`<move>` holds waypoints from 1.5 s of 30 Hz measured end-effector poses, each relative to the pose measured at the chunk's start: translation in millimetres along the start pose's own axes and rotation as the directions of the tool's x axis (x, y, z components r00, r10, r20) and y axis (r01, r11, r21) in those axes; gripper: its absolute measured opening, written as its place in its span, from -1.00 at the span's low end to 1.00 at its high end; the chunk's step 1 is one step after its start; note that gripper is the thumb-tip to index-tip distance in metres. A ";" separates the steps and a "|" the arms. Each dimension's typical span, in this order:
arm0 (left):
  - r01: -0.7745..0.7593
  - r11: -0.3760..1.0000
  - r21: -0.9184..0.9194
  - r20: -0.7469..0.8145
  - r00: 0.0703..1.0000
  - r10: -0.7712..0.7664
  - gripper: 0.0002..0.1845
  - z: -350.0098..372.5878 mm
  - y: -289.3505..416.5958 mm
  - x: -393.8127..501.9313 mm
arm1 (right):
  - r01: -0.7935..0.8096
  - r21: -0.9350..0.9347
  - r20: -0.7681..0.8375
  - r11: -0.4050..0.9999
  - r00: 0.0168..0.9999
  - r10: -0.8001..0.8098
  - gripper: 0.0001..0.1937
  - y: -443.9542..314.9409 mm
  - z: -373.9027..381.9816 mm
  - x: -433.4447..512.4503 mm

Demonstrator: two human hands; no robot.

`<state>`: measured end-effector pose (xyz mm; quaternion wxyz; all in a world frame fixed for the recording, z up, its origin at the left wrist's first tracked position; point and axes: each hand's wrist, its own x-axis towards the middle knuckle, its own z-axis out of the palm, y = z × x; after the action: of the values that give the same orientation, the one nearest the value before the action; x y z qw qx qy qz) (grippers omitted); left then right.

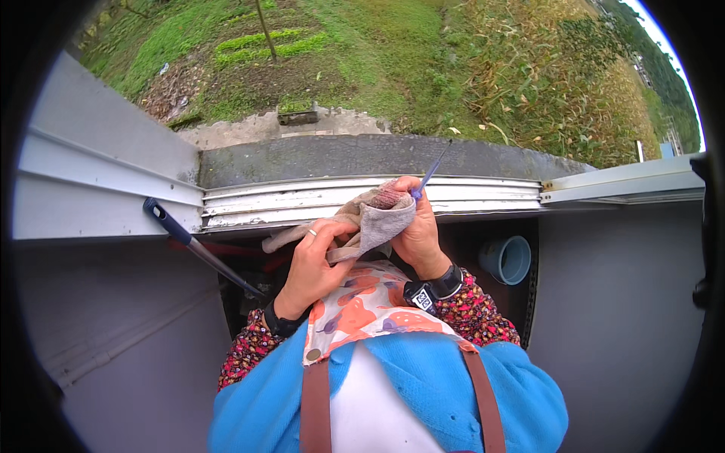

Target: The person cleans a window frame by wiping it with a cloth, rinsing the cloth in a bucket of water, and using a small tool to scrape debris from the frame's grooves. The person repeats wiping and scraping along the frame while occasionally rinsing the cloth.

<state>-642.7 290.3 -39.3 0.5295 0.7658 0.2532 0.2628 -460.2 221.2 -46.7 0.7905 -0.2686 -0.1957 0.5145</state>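
Both hands are raised in front of the apron, close to the white sliding-window track [362, 201]. Between them is a worn grey-beige cloth [385, 223] with a reddish patch. My left hand [320, 260], with a ring on one finger, pinches the cloth's lower left part. My right hand [419, 238] grips the cloth's right end together with a thin screwdriver-like tool [431, 174], whose translucent purple handle rises from beside the thumb and whose dark shaft points up and right over the sill. Folds of cloth hide some of the fingertips.
A metal pole with a dark blue grip [195, 246] leans at the left window corner. A light blue bucket [512, 260] stands low on the right. Beyond the track lie a grey concrete ledge [340, 156], a planter box [297, 113] and a garden. Grey walls flank both sides.
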 end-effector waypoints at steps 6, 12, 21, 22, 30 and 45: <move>-0.143 0.972 -0.184 0.412 0.887 0.208 -0.78 50.9 18.9 49.6 | 0.021 -0.410 -0.210 0.912 0.971 -0.117 -0.62 -68.5 -58.2 -59.9; 0.103 0.931 -0.349 0.769 0.599 0.223 -0.68 151.6 40.9 89.2 | 0.007 -0.859 -0.354 0.513 0.715 -0.603 -0.73 -155.7 -103.3 -110.1; 0.207 0.943 -0.260 0.707 0.706 0.040 -0.79 230.1 36.2 123.0 | -0.200 -0.733 0.000 -0.650 0.956 -0.294 -0.69 -221.2 -161.7 -44.1; 0.173 0.942 -0.287 0.675 0.735 0.071 -0.81 229.1 35.0 124.4 | -0.158 -0.780 0.025 -0.605 0.959 -0.282 -0.69 -219.3 -162.4 -42.6; -0.172 0.920 -0.353 0.617 0.696 0.367 -0.89 212.0 28.9 125.5 | -0.058 -0.569 -0.152 -0.820 0.988 0.036 -0.32 -271.5 -90.7 -56.3; -0.536 0.808 -0.244 0.650 0.528 0.547 -0.88 200.9 8.3 130.0 | 0.038 -0.067 -0.366 -0.997 0.929 0.060 -0.96 -312.1 -84.1 -7.1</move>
<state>-411.7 238.1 -74.5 0.4814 0.8425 -0.2158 0.1091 -192.7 94.1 83.0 -0.3417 -0.8075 -0.4803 -0.0225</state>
